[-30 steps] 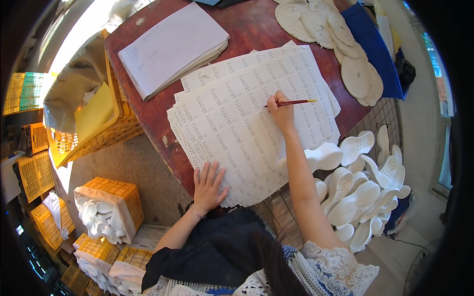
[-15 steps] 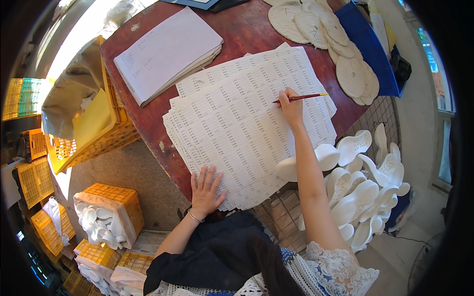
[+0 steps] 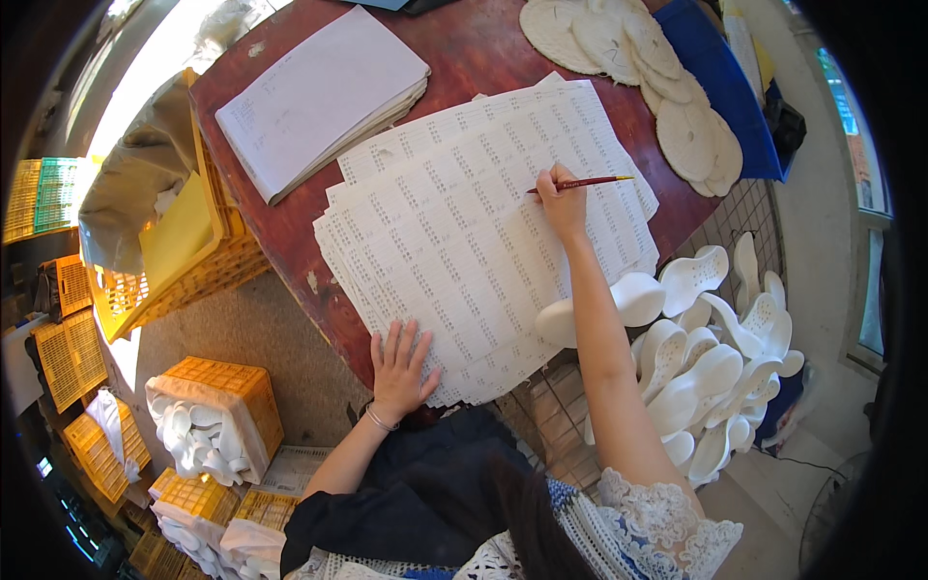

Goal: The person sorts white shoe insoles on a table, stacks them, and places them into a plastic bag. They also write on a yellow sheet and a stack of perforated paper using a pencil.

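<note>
My right hand (image 3: pixel 561 205) is closed round a dark red pen (image 3: pixel 594 182), its tip low over the right part of a large printed sheet (image 3: pixel 454 232). Rows of small characters run across this sheet, which tops an uneven stack of similar papers. My left hand (image 3: pixel 401 369) lies flat with its fingers spread on the stack's near left corner. A bracelet circles the left wrist. Beyond the sheets, at the far left, a thick pile of white paper (image 3: pixel 324 97) lies on the red table (image 3: pixel 464 63).
Round cream fabric pads (image 3: pixel 691 140) overlap along the table's far right, beside a blue bin (image 3: pixel 725 87). White shoe-insole-shaped pieces (image 3: pixel 706 377) are heaped by my right forearm. Yellow crates (image 3: pixel 227 387) stand at the left, one holding white pieces. A lined yellow crate (image 3: pixel 184 251) touches the table's left side.
My right hand with the pen has shifted slightly left over the sheet. My left hand stays flat at the corner. The whole view has moved a little.
</note>
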`<control>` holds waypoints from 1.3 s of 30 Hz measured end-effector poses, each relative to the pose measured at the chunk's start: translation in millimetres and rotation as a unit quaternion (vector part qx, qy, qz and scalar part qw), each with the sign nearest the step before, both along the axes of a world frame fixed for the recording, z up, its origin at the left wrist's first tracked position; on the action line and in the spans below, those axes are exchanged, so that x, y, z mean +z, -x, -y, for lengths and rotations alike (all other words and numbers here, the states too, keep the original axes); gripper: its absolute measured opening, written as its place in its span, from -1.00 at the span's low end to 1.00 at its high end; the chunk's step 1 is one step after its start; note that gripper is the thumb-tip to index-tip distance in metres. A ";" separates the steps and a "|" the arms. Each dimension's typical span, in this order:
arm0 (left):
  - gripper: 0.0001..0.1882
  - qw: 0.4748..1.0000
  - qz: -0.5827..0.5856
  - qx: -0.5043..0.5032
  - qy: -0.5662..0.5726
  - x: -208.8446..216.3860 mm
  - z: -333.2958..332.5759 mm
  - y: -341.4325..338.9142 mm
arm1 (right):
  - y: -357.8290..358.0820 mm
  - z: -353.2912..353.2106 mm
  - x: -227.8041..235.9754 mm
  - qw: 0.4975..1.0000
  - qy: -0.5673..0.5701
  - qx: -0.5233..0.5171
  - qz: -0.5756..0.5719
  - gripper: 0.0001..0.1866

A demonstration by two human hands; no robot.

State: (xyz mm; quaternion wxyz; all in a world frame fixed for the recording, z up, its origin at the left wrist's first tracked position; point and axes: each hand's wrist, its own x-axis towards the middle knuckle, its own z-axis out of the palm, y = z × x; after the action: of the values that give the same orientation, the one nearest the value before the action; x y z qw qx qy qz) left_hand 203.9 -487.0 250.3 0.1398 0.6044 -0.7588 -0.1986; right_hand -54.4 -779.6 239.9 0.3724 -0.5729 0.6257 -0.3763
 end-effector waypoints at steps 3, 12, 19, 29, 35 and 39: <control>-0.27 1.000 0.001 0.003 0.000 0.0 0.1 0.1 | 0.0 0.4 -2.4 1.000 0.000 -0.001 0.003 -0.68; -0.28 1.000 0.002 0.005 0.002 0.7 0.4 0.5 | 3.0 3.5 -3.9 1.000 0.025 -0.007 0.010 -0.69; -0.27 1.000 0.003 0.004 -0.001 -0.2 0.3 0.5 | 3.6 3.2 4.4 0.999 0.029 0.003 -0.014 -0.70; -0.27 1.000 0.010 -0.002 0.006 -0.8 0.4 0.4 | 27.2 17.6 0.5 1.000 0.003 -0.017 0.015 -0.68; -0.27 1.000 0.009 0.001 0.004 -1.2 1.0 0.2 | 27.1 16.7 -2.4 0.999 0.024 -0.043 -0.008 -0.66; -0.27 1.000 0.008 -0.004 0.012 -0.4 1.4 0.4 | 27.5 18.1 -1.3 0.999 0.020 -0.038 -0.012 -0.68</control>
State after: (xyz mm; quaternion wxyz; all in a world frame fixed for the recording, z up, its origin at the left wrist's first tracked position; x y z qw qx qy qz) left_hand 203.6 -488.4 249.9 0.1398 0.6013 -0.7646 -0.1853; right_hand -81.9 -797.7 238.5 0.3385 -0.5604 0.6438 -0.3962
